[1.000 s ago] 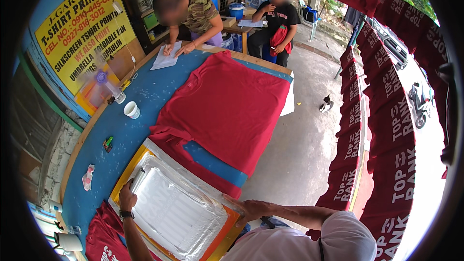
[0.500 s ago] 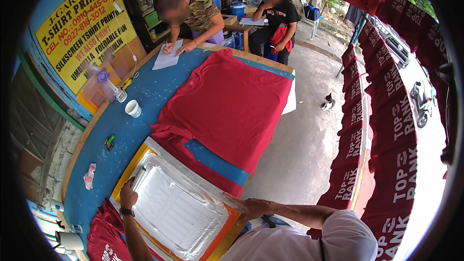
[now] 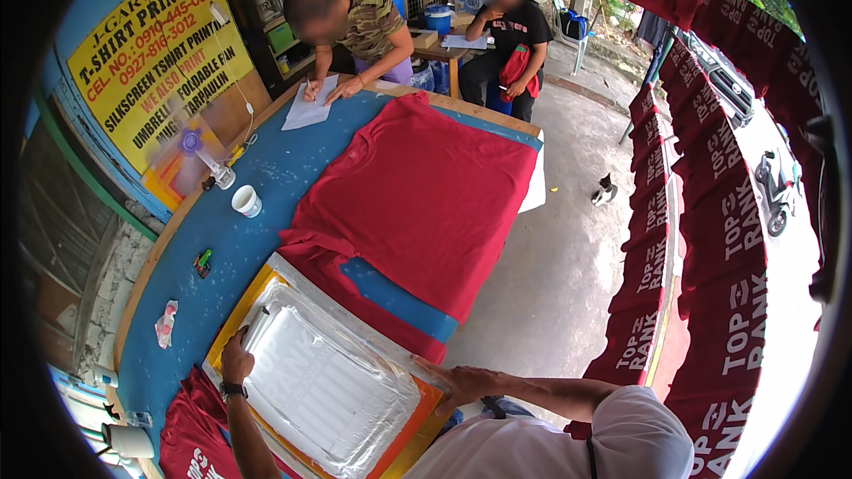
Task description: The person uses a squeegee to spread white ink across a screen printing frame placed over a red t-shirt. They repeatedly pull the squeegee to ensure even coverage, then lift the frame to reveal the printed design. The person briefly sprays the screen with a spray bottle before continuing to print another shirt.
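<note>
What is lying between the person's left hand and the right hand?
In the head view, a framed screen, smeared with white, lies between the left hand and right hand.

Open passage over the blue tabletop (image 3: 238, 282), left of the white-smeared rectangular printing screen (image 3: 333, 381).
A tapered white cup (image 3: 246, 202), a small green-and-black object (image 3: 203, 263) and a crumpled pink-and-white wrapper (image 3: 166, 325) dot that strip; past the screen's far edge a maroon fabric shirt (image 3: 417, 204) spreads wide, and the bare right hand (image 3: 459, 383) blocks the screen's right edge.
</note>
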The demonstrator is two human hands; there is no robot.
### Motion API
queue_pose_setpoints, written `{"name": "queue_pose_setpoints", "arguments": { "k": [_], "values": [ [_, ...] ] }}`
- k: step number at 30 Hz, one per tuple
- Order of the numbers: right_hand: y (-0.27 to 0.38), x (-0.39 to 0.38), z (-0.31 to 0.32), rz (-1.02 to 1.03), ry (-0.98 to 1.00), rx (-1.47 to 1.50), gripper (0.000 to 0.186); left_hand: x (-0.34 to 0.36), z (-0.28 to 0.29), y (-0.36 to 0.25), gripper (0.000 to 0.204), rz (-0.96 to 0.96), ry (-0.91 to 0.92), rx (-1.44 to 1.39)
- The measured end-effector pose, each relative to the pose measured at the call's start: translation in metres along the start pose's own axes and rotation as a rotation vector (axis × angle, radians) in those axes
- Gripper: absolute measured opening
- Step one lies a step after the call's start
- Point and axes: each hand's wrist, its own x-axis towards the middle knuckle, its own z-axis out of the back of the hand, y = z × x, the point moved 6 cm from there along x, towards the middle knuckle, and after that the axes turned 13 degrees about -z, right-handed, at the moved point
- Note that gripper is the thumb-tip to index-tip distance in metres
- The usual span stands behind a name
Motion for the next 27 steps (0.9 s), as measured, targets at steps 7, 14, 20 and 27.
{"name": "queue_pose_setpoints", "arguments": {
  "k": [7,14,20,27],
  "values": [
    [-0.0012,0.0027,-0.0017,0.026,0.001,0.004,0.139,0.0009,-0.0033,0.0066,0.071,-0.023,-0.012,-0.016],
    [-0.0047,0.0037,-0.0022,-0.015,0.026,-0.013,0.140,0.0003,-0.0030,0.0062,0.071,0.013,0.009,0.009],
    [-0.0052,0.0052,-0.0039,0.000,0.023,-0.003,0.142,0.0006,-0.0010,0.0022,0.071,-0.002,0.001,-0.006],
    [-0.0049,0.0045,-0.0032,-0.021,0.017,-0.028,0.140,0.0017,-0.0039,0.0073,0.070,-0.026,-0.012,-0.019]
  ]
}}
